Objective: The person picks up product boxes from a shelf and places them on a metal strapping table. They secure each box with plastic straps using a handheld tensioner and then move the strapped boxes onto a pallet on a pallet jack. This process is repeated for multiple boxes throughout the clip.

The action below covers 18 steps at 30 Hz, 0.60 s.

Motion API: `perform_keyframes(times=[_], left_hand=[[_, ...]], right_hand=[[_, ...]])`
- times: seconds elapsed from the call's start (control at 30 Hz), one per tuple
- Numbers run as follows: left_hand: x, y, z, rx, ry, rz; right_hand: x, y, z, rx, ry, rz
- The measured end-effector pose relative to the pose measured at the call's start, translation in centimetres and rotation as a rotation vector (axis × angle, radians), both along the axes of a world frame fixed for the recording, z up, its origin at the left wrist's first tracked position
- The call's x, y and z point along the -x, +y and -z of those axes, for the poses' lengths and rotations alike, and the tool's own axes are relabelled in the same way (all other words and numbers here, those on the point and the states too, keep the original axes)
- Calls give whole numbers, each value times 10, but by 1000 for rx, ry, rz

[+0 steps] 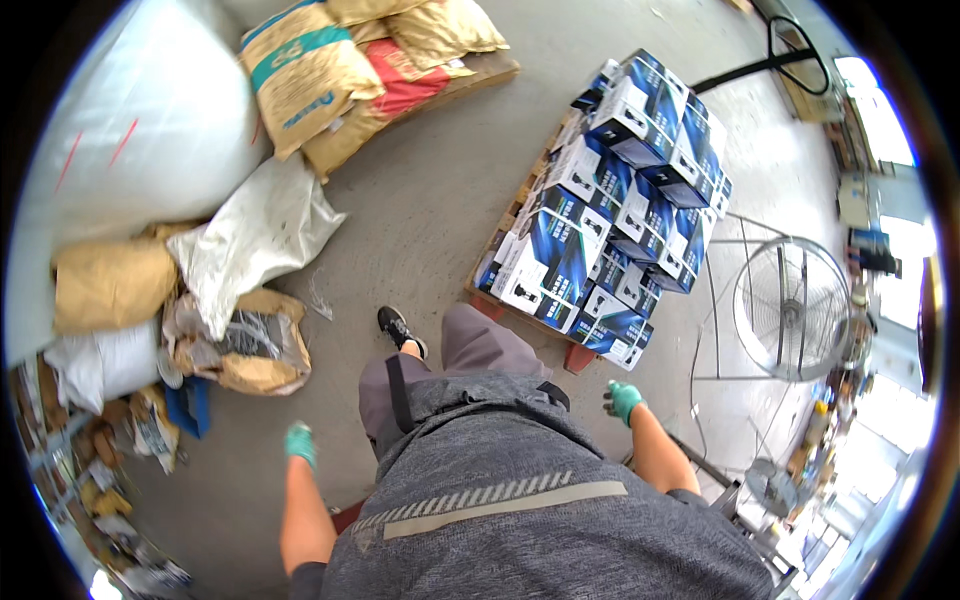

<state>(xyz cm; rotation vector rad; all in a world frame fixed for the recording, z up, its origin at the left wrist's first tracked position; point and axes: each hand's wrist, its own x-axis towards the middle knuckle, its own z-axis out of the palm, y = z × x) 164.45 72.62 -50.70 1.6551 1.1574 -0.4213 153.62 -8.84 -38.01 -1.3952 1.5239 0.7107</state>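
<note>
Both hands wear green gloves and hold nothing: the left hand [299,442] hangs loose at the person's side, the right hand [624,400] has its fingers spread apart, near the stacked blue-and-white boxes [615,200] on a wooden pallet [497,235] just ahead. Sacks [330,70] lie far left; a cage fan [792,307] stands right.

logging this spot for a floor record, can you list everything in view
boxes: many, blue and white, stacked on a pallet at centre right
pallet: one, wood, under the boxes
sacks: several, tan and red, stacked at top
white bag: one, on the floor at left
brown bags: a few, far left
fan: one, wire guard, right
shoe: one, black, centre
hands: two, green gloves, both empty at the person's sides, left; right
</note>
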Motion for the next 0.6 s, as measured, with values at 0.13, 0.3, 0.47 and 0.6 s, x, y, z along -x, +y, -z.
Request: perform_keyframes(times=[0.13,0.3,0.47,0.6], left_hand=[[-277,45,-69,24,-117,203],[-551,-76,-150,33,-265,493],[-647,-173,-149,-182,-346,987],[-694,-278,-167,29,-13,1079]], right_hand=[[4,87,-7,-146,-134,290],[-52,170,45,-268,-160,31],[-213,106,122,-169,-256,-80],[-393,-19,26,247,-521,96]])
